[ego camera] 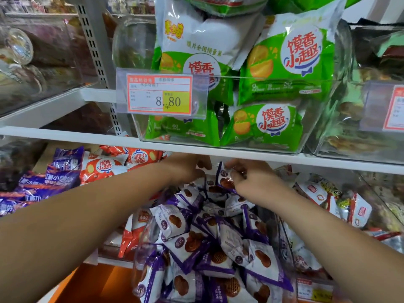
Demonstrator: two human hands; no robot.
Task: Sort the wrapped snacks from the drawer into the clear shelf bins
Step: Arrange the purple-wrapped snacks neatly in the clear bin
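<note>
Hands meet just below the white shelf (65, 133), near centre. My right hand (251, 182) has its fingers curled, pinching one purple-and-white packet (224, 179) that stands up out of the heap. My left hand (185, 168) is just beside it at its 9 o'clock, fingertips tucked under the shelf edge, so I can't tell whether it grips anything. At 6 o'clock sits the lower clear bin (140, 252), piled with the same packets, their print too small to read. At 12 to 1 o'clock the upper clear bin (133, 44) holds green bags (282, 66) reading 馍香小趣. Its price tag (159, 95) says 8.80. At 9 o'clock lie red-and-white packs (98, 169) with the same 馍香小趣 badge.
</note>
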